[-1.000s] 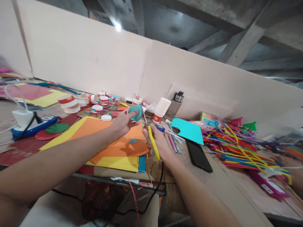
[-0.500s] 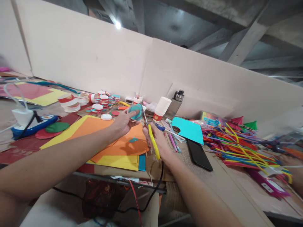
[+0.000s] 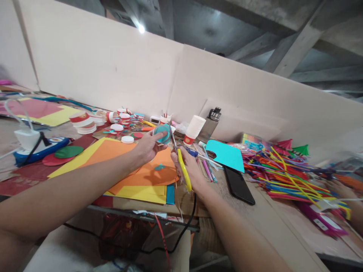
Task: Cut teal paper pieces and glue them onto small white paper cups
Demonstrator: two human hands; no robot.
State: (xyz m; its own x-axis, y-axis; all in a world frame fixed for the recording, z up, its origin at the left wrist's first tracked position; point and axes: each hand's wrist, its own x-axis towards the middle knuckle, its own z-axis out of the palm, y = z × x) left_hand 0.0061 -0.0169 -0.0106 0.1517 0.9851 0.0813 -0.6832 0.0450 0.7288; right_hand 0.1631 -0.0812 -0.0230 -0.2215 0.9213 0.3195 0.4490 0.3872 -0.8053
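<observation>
Pinched in my left hand [image 3: 151, 145] is a round piece of teal paper [image 3: 161, 133], with my thumb flat on its face. My right hand [image 3: 188, 166] grips a pair of scissors with yellow handles [image 3: 184, 170]. Their blades point up and lie right beside the disc's right edge; I cannot tell whether they touch the paper. Under both hands lie orange paper sheets [image 3: 136, 179] on top of yellow paper [image 3: 141, 194]. A small teal scrap [image 3: 160, 167] rests on the orange paper.
Stacked paper cups [image 3: 194, 130], a bottle [image 3: 209, 124] and small red-and-white cup pieces [image 3: 124, 121] stand at the back. To the right are a cut turquoise sheet [image 3: 227, 154], a black phone [image 3: 239, 186] and colourful pipe cleaners [image 3: 289, 177]. Another person's hand [image 3: 344, 192] shows at far right.
My hands, the disc and the scissors hold almost the same position. At the far right the other person's hand has shifted slightly.
</observation>
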